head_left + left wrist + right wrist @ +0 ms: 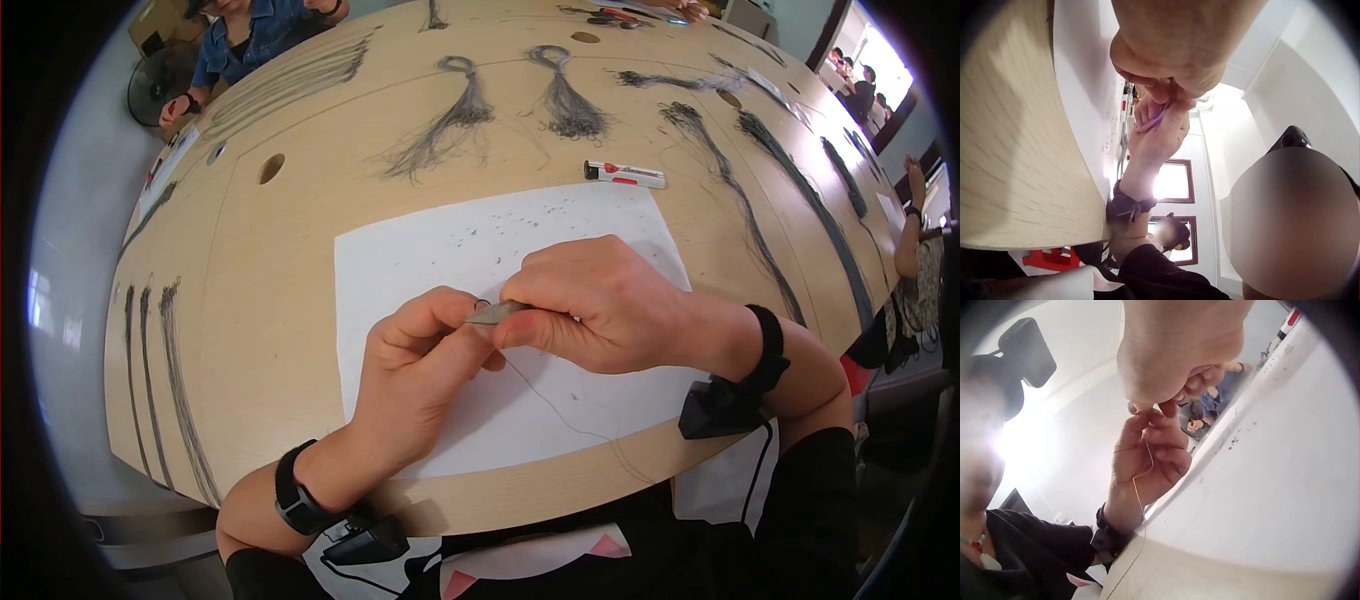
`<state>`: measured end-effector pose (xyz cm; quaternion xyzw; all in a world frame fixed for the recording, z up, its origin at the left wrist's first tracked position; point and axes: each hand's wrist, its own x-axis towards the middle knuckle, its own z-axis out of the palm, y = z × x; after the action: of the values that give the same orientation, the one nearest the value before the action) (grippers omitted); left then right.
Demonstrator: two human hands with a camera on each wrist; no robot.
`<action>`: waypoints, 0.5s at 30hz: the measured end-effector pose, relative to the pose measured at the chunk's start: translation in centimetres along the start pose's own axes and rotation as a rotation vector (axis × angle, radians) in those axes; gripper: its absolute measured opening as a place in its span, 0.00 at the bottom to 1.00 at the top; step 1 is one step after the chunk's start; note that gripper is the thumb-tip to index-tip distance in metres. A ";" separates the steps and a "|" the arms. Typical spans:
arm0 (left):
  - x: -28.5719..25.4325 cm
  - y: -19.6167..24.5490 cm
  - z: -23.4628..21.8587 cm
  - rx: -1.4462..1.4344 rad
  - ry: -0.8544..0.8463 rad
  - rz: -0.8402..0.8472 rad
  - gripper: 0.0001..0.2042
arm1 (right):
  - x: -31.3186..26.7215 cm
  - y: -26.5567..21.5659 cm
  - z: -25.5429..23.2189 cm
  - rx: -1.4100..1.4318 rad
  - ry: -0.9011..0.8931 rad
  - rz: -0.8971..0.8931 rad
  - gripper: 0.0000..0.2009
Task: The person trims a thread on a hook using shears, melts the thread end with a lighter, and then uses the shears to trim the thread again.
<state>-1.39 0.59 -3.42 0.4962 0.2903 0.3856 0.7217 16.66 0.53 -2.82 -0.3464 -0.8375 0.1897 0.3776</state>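
Observation:
Over the white paper [400, 270], both hands meet fingertip to fingertip in the head view. My left hand [420, 365] pinches a small dark curved piece [483, 301] between thumb and forefinger, and most of that piece is hidden. A thin line [548, 402] trails from these fingers down across the paper toward the table's near edge; the right wrist view shows the same line [1137, 490] hanging past the left palm. My right hand [610, 305] grips a grey pointed metal tool [490, 315], its tip at the left fingertips and its rear covered by the fingers.
Dark specks [500, 225] dot the paper. A marker [625, 176] lies at its far edge. Looped bundles of dark strands [570, 105] lie beyond, with more long bundles at right [810, 200] and left [180, 380]. Another person [260, 40] sits across the table.

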 end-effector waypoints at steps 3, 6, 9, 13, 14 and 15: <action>0.1 0.0 -0.2 0.023 0.005 -0.005 0.02 | 0.0 0.0 -0.3 0.004 -0.042 -0.016 0.11; 0.1 0.2 -0.1 0.029 0.017 -0.012 0.02 | 0.1 -0.3 -0.4 0.168 0.069 0.061 0.11; 0.1 0.2 0.1 0.010 0.025 0.011 0.02 | 0.3 -1.5 -1.1 0.241 0.054 0.244 0.13; 0.1 0.0 0.1 0.108 -0.004 0.044 0.02 | 0.2 -1.9 -0.7 0.239 0.021 0.308 0.09; 0.0 0.1 0.1 0.107 -0.002 0.042 0.02 | 0.1 -1.8 -0.4 0.251 0.066 0.277 0.08; 0.0 0.1 0.1 0.116 -0.008 0.037 0.02 | 0.1 -1.8 -0.4 0.252 0.065 0.278 0.08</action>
<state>-1.33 0.55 -3.24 0.5439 0.3000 0.3794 0.6857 16.11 -0.59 -1.50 -0.4147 -0.7384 0.3325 0.4150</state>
